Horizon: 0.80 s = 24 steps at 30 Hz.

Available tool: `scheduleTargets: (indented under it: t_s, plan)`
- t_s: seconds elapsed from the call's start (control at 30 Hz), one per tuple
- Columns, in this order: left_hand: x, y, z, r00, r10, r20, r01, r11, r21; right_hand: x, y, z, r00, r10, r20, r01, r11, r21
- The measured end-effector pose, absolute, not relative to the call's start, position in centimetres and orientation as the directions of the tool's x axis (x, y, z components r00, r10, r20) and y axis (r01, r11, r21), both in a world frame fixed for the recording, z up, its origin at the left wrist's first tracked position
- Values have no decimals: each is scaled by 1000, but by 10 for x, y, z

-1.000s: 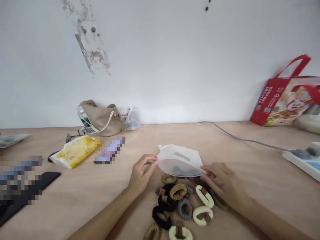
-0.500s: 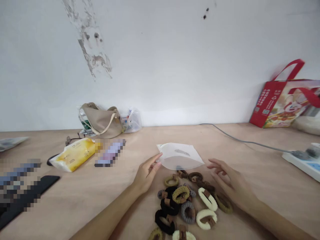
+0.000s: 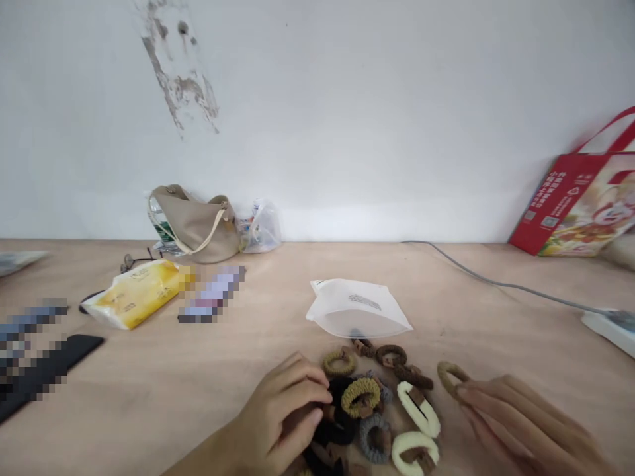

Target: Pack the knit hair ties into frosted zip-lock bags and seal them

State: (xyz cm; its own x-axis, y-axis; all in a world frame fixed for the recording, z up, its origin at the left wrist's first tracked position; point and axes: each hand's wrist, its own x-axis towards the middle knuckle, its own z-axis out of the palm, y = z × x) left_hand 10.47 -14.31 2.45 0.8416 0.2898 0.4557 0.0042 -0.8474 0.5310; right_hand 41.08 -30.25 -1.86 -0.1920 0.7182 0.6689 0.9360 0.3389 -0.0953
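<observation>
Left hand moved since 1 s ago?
Yes. The left hand pulled back toward the person, from the left edge of the white pouch to the black hair ties.

A heap of hair ties (image 3: 377, 403) lies on the tabletop (image 3: 248, 357) at the lower middle of the frame, with a pouch (image 3: 357, 309) just behind it, toward the wall (image 3: 347, 132). The left hand (image 3: 278, 420) rests on the heap's left edge, and the right hand (image 3: 516, 423) lies at lower right, fingertips just beside a lone hair tie (image 3: 449, 374) right of the heap. At middle left sits a tissue pack (image 3: 131, 303); behind it a shoulder bag (image 3: 193, 226) stands against the wall, with a plastic bag (image 3: 258, 228) just right of it. A cable (image 3: 496, 285) runs rightward to a power strip (image 3: 612, 325) at the right edge, with a shopping bag (image 3: 580, 208) behind
</observation>
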Motion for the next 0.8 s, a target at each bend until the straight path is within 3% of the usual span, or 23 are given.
scheduleTargets:
  t_s: [0.17,0.4,0.5,0.8]
  plan:
    - [106,-136,28,867,295,401,36,-840,541,388,-256,7,-417,656,629,827,561,-37]
    - [107,-139,35,916,260,305,148,-926,346,380,-227,-1,-247,763,597,869,447,-212]
    - [109,-137,32,907,249,340,149,-944,293,386,-244,-6,-164,784,598,860,411,-303]
    - [105,-129,25,811,298,503,75,-906,416,386,-250,-3,-210,889,408,885,350,-307]
